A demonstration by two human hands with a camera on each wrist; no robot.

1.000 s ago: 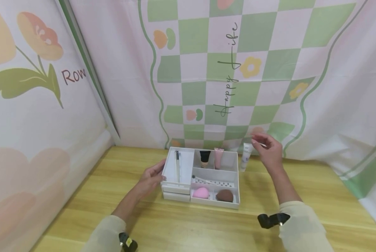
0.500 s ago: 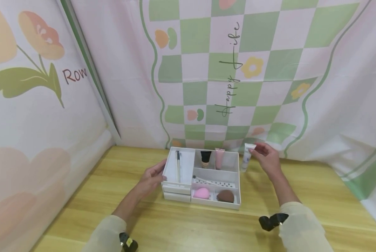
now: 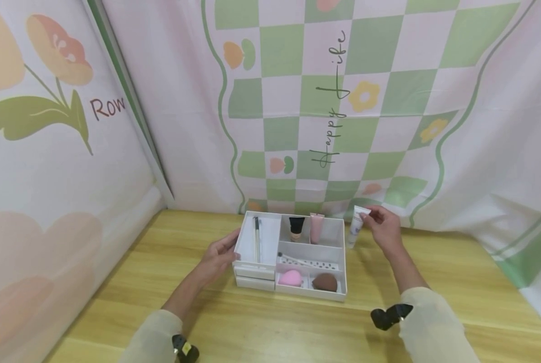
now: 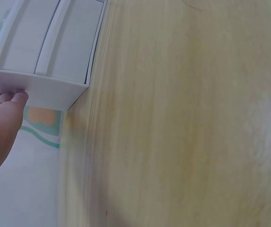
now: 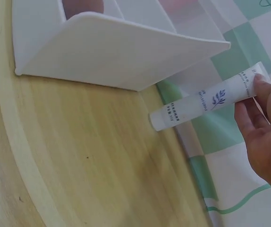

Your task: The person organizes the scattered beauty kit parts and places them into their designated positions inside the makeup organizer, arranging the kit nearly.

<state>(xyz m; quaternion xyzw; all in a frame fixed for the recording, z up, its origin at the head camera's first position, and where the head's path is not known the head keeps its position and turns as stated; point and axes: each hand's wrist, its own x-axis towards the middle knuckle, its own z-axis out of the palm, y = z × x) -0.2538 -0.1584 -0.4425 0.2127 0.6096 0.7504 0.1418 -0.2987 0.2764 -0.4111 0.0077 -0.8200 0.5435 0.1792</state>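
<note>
A white cosmetic tube (image 3: 356, 227) with a purple leaf print stands cap down, tilted slightly, just right of the white organizer box (image 3: 254, 273). My right hand (image 3: 385, 229) pinches its flat top end between thumb and fingers; in the right wrist view the tube (image 5: 206, 101) slants away from the fingers. Whether its cap touches the table cannot be told. My left hand (image 3: 218, 254) rests against the box's left side. The left wrist view has those fingers (image 4: 18, 97) lying extended on the box wall, below two drawer fronts (image 4: 74, 42).
Inside the box are slim pens (image 3: 256, 239), a black-capped tube (image 3: 296, 229), a pink tube (image 3: 316, 229), a thin white stick (image 3: 297, 260), a pink sponge (image 3: 291, 278) and a brown sponge (image 3: 325, 282). A patterned curtain (image 3: 279, 101) hangs behind the wooden table (image 3: 252, 327).
My right hand has come down from above the white tube and taken hold of its top end. The tube now leans slightly more to the right. My left hand stays at the box.
</note>
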